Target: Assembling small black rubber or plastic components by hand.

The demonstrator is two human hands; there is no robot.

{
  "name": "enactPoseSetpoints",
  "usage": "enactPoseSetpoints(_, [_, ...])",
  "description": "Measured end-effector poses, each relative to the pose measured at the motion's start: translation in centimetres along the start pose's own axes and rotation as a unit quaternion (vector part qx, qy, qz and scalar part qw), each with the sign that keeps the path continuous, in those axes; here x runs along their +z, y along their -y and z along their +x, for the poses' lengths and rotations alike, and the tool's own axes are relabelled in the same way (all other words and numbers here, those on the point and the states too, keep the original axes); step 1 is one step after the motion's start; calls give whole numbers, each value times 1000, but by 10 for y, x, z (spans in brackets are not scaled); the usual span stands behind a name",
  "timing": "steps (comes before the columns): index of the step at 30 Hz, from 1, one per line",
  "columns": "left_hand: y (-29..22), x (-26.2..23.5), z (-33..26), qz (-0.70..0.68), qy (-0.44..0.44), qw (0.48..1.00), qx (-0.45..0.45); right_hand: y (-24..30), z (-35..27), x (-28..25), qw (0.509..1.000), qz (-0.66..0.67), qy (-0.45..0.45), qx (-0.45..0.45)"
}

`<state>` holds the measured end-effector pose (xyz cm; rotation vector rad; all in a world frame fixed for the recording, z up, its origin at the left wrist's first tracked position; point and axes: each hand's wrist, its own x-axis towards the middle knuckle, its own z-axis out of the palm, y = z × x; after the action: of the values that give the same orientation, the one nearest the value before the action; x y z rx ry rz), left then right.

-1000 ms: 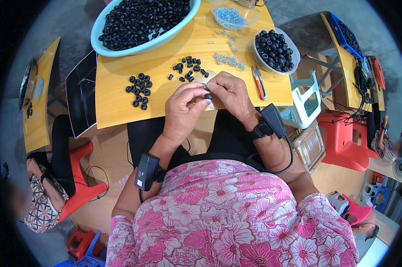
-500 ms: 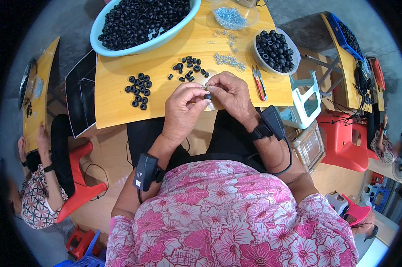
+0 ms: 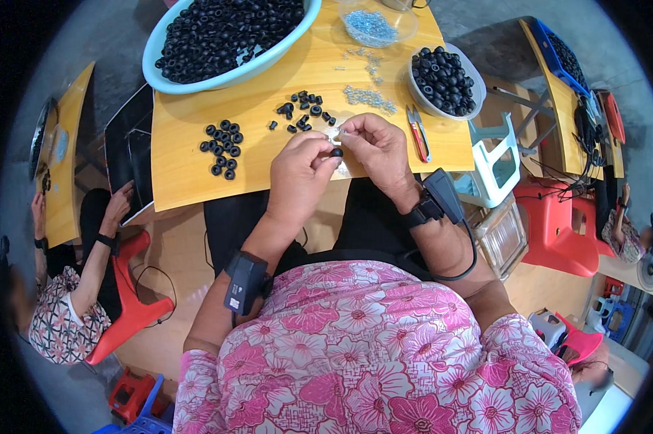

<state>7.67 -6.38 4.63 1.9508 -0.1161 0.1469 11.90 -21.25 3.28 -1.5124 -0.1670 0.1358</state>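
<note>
One black piece [image 3: 336,152] tight between left fingers [image 3: 312,147], right fingers [image 3: 367,135] close by, grip unclear

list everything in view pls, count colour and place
table: one, yellow, centre
basin: one, pale blue, table's far left
tub: one, transparent, table's far edge
bowl: one, white, table's right
black parts: many, black, in basin and bowl
tiny pieces: many, clear bluish, in tub and loose nearby
rings: about fifteen, black, table's left
small parts: over a dozen, black, mid-table
snips: one, red-handled, table's right
stool: one, pale green, right of table
chairs: several, red, both sides
co-workers: at least two, patterned tops, far left and right
round part: one, black, in left grip
left grip: one, bare, centre
right grip: one, bare, centre, contents unclear
</note>
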Motion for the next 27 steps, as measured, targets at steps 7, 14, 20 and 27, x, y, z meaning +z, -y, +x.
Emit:
enactPoseSetpoints(7, [2,5,3,69,-13,996,52,2,-1,-1,1000,9,-9,13])
enactPoseSetpoints(14, [2,2,3,34,-16,999,16,2,-1,-1,1000,6,-12,17])
enactPoseSetpoints(20, [1,1,1,23,-9,1000,10,-2,-1,-4,1000,24,-9,11])
enactPoseSetpoints(27, [1,0,-4,-65,-44,997,18,5,-2,-4,999,30,-12,24])
